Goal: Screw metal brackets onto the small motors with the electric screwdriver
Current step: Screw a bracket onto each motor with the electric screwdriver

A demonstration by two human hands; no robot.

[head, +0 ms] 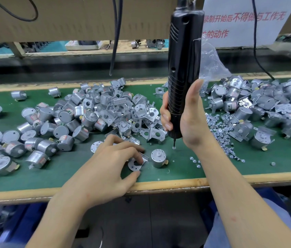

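Observation:
My right hand (pixel 185 115) grips the black electric screwdriver (pixel 184 68), held upright over the green mat. A small screw (pixel 173 147) sits at its bit tip, just above the mat. My left hand (pixel 112 163) pinches a flat metal bracket (pixel 137 162) lying on the mat near the front edge. Right beside that bracket, one small silver motor (pixel 158 158) stands with its shaft pointing up.
A heap of bare motors and loose brackets (pixel 96 111) fills the left and middle of the green mat (pixel 177 169). Motors with brackets (pixel 259 108) pile up at the right. Loose screws (pixel 218 126) lie scattered right of the screwdriver. Cables hang from above; a wooden edge (pixel 168 185) borders the bench.

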